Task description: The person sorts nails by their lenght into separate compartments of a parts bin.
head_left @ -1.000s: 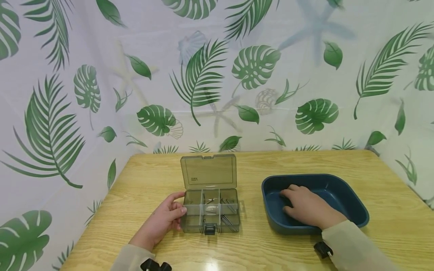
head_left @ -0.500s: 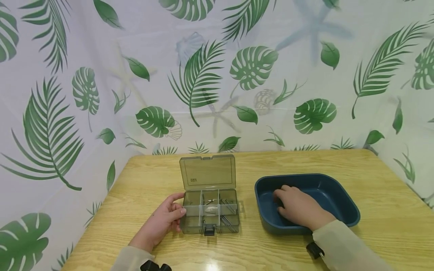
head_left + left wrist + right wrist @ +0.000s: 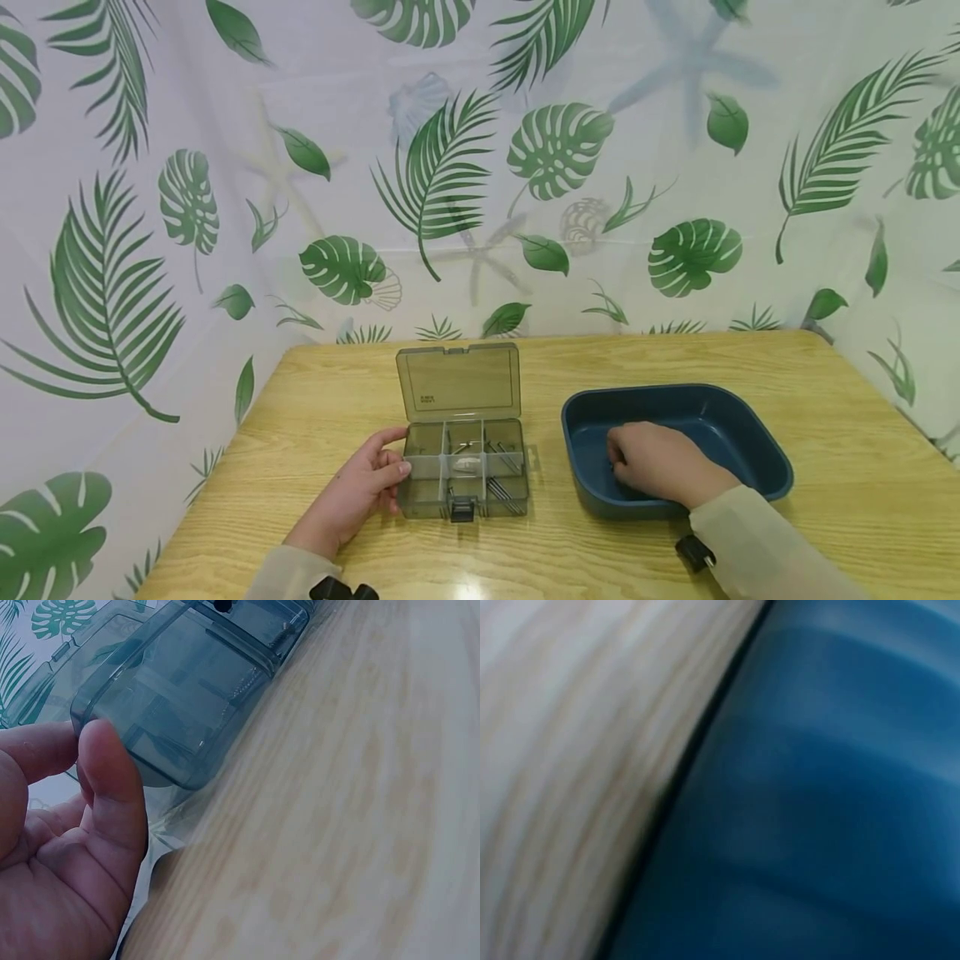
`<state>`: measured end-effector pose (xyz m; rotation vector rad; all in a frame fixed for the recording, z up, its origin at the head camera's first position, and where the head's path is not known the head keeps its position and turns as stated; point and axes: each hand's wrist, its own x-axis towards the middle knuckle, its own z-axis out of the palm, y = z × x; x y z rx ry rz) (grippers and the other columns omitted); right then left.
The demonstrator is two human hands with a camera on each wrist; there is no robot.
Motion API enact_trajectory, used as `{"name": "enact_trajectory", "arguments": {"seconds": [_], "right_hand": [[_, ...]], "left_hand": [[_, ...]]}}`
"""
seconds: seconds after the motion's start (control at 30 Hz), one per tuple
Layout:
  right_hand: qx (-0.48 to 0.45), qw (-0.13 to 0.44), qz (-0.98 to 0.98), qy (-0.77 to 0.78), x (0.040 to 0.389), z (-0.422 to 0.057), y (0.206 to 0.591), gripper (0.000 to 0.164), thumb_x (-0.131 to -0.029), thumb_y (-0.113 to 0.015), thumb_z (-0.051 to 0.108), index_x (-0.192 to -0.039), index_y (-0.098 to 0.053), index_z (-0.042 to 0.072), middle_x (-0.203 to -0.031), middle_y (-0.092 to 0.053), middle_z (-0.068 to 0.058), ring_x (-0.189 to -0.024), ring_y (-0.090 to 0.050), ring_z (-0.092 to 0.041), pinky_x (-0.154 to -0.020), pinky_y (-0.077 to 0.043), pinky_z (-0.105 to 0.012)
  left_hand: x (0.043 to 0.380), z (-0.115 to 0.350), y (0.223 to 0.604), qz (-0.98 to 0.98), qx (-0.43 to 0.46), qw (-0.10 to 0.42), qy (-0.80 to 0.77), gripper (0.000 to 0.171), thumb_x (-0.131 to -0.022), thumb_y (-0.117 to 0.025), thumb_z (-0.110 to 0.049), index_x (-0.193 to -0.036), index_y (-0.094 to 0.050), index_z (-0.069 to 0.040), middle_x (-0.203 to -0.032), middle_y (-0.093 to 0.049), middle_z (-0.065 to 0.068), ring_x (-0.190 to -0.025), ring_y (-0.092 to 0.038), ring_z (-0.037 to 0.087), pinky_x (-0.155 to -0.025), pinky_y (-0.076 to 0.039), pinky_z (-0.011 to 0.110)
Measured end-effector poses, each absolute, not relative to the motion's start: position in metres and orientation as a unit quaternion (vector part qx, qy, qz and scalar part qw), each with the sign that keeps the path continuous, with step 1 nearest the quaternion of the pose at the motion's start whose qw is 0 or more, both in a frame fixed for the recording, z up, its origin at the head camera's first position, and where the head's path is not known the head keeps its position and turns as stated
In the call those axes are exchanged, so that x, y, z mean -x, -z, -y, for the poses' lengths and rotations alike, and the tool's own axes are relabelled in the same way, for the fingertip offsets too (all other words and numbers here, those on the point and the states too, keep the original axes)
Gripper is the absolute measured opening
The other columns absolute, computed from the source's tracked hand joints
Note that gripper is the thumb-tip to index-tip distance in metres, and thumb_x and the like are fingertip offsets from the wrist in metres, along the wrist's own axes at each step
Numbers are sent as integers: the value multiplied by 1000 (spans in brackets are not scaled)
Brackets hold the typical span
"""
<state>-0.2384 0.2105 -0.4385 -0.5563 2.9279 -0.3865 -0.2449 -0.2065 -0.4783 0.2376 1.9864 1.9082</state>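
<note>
A smoky clear compartment box [image 3: 462, 487] stands on the table with its hinged lid [image 3: 459, 383] raised. Metal screws [image 3: 504, 495] lie in the right compartments, and a pale piece [image 3: 467, 463] sits in the middle. My left hand [image 3: 360, 490] holds the box's left side, thumb on the near part and index finger at the back corner. The left wrist view shows the thumb [image 3: 111, 761] against the box corner. My right hand [image 3: 660, 460] reaches into the dark blue basin [image 3: 738, 433], fingers curled down towards its bottom. Whatever its fingertips hold is hidden.
Both containers stand on a wood-grain table [image 3: 547, 550], with a narrow strip of tabletop between them. A leaf-patterned cloth [image 3: 465, 192] hangs behind and along the sides. In the right wrist view, the basin wall [image 3: 817, 795] is blurred.
The basin shifted left in the head view, and my right hand went with it. The right fingers, spread before, are now curled inward. My left hand stays at the box.
</note>
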Motion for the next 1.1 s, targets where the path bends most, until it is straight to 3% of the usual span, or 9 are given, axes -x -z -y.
{"name": "enact_trajectory", "arguments": {"seconds": [0.27, 0.4, 0.53, 0.63, 0.87, 1.1], "right_hand": [[176, 45, -971, 158, 240, -210, 436, 18, -95, -63, 9, -82, -57, 19, -72, -52, 6, -60, -48, -13, -56, -41, -33], [171, 8, -967, 188, 242, -207, 430, 8, -99, -62, 11, -100, -67, 16, -84, -60, 7, -67, -52, -11, -62, -45, -34], [185, -49, -960, 204, 239, -200, 421, 20, -101, -61, 10, -118, -71, 15, -104, -66, 4, -84, -60, -12, -73, -53, -37], [197, -80, -952, 219, 234, -191, 416, 20, -102, -60, 10, -115, -73, 18, -109, -66, 5, -91, -62, -11, -76, -54, -37], [242, -106, -935, 237, 228, -158, 406, 17, -101, -63, 10, -108, -74, 21, -103, -67, 9, -82, -58, -2, -71, -53, -30], [307, -125, -915, 229, 223, -115, 402, 18, -100, -61, 8, -106, -74, 20, -101, -67, 9, -80, -56, -3, -70, -51, -27]], "left_hand": [[244, 206, 477, -711, -84, 190, -672, 64, -103, -60, -15, -157, -26, -9, -96, -50, 5, -71, -48, 14, -57, -53, 27], [244, 207, 477, -710, -82, 190, -673, 64, -103, -60, -15, -157, -26, -9, -96, -50, 5, -70, -48, 14, -57, -53, 28], [244, 207, 477, -709, -83, 188, -674, 64, -104, -59, -15, -157, -26, -9, -96, -50, 5, -70, -48, 15, -57, -52, 28], [244, 207, 476, -709, -86, 188, -674, 63, -104, -59, -14, -157, -26, -8, -95, -50, 5, -70, -48, 14, -56, -52, 28], [246, 207, 478, -710, -84, 190, -672, 62, -104, -59, -14, -157, -27, -9, -96, -50, 5, -70, -48, 15, -57, -53, 28], [244, 206, 477, -711, -82, 187, -673, 62, -103, -59, -12, -157, -27, -8, -96, -51, 6, -70, -48, 15, -57, -53, 28]]}}
